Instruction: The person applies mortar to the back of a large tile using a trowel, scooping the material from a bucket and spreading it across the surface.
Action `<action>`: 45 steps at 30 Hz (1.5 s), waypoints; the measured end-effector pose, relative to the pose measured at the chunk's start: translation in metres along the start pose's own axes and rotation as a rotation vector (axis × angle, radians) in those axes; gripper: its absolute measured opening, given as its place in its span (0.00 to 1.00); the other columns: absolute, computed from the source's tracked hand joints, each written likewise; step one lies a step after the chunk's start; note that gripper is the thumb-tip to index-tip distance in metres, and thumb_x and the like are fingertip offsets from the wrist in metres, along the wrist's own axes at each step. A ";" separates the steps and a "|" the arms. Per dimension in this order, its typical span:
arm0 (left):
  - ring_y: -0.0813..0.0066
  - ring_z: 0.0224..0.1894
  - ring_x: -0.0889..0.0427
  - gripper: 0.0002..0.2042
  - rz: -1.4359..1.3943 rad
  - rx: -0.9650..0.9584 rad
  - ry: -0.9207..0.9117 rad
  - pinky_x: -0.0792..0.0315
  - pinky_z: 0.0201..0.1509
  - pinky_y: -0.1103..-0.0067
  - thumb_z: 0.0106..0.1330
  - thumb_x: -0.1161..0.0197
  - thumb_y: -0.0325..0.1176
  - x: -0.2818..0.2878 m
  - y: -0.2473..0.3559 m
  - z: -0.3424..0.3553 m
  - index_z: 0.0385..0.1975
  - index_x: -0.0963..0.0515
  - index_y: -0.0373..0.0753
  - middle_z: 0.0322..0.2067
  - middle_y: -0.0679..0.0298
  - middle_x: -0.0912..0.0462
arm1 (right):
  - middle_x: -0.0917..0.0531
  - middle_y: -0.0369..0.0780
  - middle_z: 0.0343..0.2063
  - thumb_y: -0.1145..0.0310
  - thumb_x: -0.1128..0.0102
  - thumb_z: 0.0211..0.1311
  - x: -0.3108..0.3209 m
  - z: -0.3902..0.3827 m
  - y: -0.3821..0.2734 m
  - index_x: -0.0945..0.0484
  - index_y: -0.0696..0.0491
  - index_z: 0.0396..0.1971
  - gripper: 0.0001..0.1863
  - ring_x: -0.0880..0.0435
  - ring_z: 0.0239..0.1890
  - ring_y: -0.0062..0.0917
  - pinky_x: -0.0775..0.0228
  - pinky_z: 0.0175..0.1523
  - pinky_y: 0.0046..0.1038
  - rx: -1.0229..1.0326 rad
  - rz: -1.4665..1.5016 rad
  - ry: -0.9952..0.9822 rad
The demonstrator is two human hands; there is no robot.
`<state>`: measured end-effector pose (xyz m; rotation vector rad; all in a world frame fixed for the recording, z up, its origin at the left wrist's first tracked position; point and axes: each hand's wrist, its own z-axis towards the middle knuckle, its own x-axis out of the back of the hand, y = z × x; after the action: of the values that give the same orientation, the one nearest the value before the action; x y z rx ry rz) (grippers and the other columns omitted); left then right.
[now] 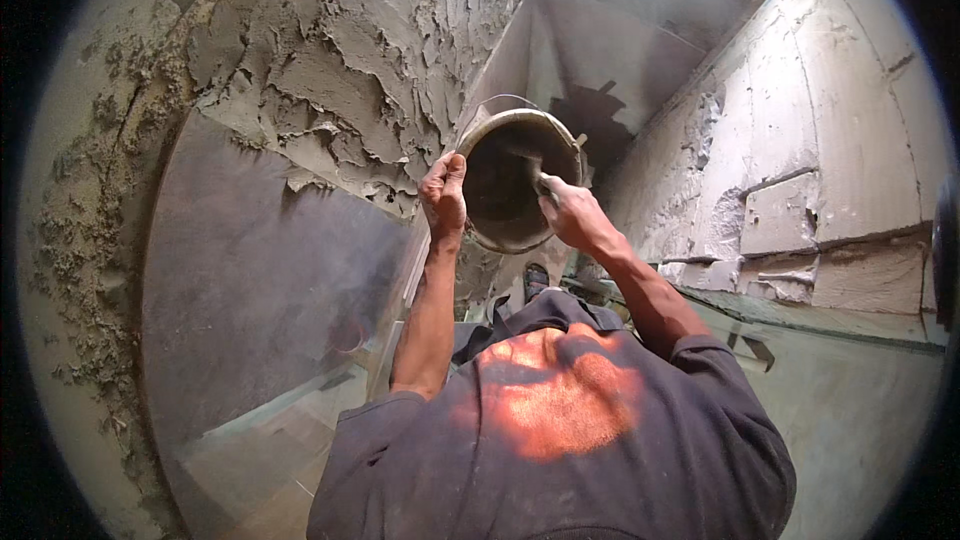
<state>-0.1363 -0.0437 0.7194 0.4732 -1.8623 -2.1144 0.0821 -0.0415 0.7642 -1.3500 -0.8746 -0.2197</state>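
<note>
My left hand (444,197) grips the left rim of a round, dirty bucket (510,118) with a thin wire handle, held up in front of me and tilted so its dark inside shows. My right hand (568,208) is closed on a tool handle at the bucket's right side. The tool (532,164), which looks like a trowel, reaches into the bucket; its far end is hard to make out in the shadow.
A wall with rough, ridged grey mortar (330,70) rises at the left, above a smooth grey panel (260,270). At the right is a pale, cracked wall surface (775,170) with a ledge. My sandalled foot (537,278) shows below the bucket.
</note>
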 end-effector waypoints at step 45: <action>0.83 0.33 0.29 0.14 -0.079 -0.125 0.068 0.34 0.41 0.84 0.67 0.40 0.37 0.004 0.000 0.024 0.40 0.20 0.30 0.28 0.72 0.21 | 0.23 0.53 0.32 0.67 0.52 0.62 0.000 -0.021 0.015 0.31 0.46 0.56 0.20 0.19 0.33 0.48 0.26 0.36 0.43 0.108 -0.399 -0.143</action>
<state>-0.1498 -0.0233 0.7216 0.5905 -1.6889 -2.2196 0.1002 -0.0563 0.7533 -1.0907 -1.2573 -0.3811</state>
